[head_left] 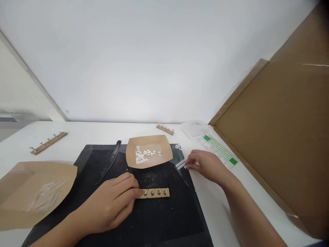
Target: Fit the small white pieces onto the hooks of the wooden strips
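The left hand [113, 202] grasps a tan wooden strip [156, 193], four silvery metal studs [159, 192] in place, on a flat black mat [174, 219]; small white ovals [181, 164] remain, fingered by the right hand [208, 165], its grip unclear.

1. Six o'clock: wooden strip [156, 193], matt; its studs [159, 192], shiny metal.
2. Six o'clock: black mat [159, 219], dull, speckled.
3. Eight o'clock: tray [20, 188], smooth brown paperboard.
4. Three o'clock: panel [282, 137], matt brown cardboard.

Left grip [115, 202] holds the wooden strip [156, 193] — right grip [207, 165] touches white pieces [181, 164].
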### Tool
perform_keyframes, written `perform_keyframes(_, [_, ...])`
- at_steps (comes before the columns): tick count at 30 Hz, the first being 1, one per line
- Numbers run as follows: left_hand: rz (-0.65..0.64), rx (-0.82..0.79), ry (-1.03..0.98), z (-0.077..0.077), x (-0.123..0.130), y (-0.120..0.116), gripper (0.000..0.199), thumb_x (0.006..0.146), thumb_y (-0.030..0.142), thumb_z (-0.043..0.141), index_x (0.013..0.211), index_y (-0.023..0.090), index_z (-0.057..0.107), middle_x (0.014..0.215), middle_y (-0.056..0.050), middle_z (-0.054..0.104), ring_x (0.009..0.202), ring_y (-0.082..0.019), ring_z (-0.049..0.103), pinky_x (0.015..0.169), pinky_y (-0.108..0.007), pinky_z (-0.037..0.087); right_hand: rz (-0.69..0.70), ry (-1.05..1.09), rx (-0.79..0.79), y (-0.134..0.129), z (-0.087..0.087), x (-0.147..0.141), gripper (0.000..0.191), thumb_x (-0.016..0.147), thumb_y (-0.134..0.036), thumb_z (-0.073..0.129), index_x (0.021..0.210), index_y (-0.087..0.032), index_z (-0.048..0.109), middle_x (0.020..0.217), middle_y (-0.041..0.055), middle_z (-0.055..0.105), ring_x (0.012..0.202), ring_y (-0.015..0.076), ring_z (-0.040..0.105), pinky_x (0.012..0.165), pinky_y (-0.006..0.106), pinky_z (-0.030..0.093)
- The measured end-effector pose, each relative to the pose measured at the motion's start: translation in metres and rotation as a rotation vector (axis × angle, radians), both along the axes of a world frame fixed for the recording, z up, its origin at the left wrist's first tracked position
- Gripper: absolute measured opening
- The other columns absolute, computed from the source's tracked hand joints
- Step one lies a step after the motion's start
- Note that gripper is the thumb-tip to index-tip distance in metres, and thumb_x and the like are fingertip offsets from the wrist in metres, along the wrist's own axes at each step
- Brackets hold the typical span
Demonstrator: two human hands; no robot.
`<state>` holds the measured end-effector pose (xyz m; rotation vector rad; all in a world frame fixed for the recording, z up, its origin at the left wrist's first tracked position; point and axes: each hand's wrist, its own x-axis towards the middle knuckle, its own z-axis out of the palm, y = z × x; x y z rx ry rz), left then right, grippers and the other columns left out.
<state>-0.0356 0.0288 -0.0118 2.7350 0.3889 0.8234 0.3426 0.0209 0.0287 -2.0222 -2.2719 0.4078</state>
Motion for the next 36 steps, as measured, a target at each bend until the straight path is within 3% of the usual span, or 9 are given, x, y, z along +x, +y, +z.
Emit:
perform_keyframes(16, [0.013,0.043,-0.039,-0.003,0.001,-0.003,0.031,0.096,-0.001,0.048,0.119,0.014,0.063,0.097,-0.010,0.066,0.083,-0.019,0.064,0.067,-0.028,0.053,0.010,-0.138,0.009,-0.012,0.005,-0.004,0.018,0.088,-0.016,0.063,0.084,-0.027,0.076,0.096,0.0020,0.079,0.085,0.0233,0.073,0.068,0.031,0.046])
perform_keyframes(22, [0.014,0.039,-0.005,-0.002,0.000,-0.004,0.030,0.096,0.000,0.048,0.117,0.014,0.063,0.094,-0.008,0.064,0.074,-0.017,0.061,0.061,-0.028,0.049,-0.010,-0.196,0.039,-0.009,-0.002,-0.012,0.019,0.082,-0.009,0.059,0.080,-0.022,0.073,0.091,0.0035,0.077,0.078,0.0203,0.070,0.062,0.028,0.037])
perform_keyframes(30, [0.009,0.046,0.043,-0.006,-0.002,-0.004,0.032,0.097,0.002,0.048,0.122,0.015,0.062,0.097,-0.008,0.065,0.076,-0.018,0.063,0.061,-0.027,0.048,-0.063,-0.249,0.056,-0.004,-0.008,-0.023,0.015,0.083,-0.007,0.061,0.077,-0.019,0.069,0.086,0.0036,0.072,0.072,0.0169,0.064,0.057,0.027,0.025])
perform_keyframes(36, [0.011,0.039,0.051,-0.004,-0.002,-0.004,0.030,0.097,0.003,0.047,0.120,0.016,0.062,0.095,-0.007,0.064,0.071,-0.018,0.061,0.059,-0.028,0.047,-0.065,-0.248,0.045,-0.003,-0.006,-0.027,0.016,0.080,-0.004,0.060,0.076,-0.018,0.066,0.085,0.0038,0.069,0.071,0.0157,0.062,0.058,0.028,0.024])
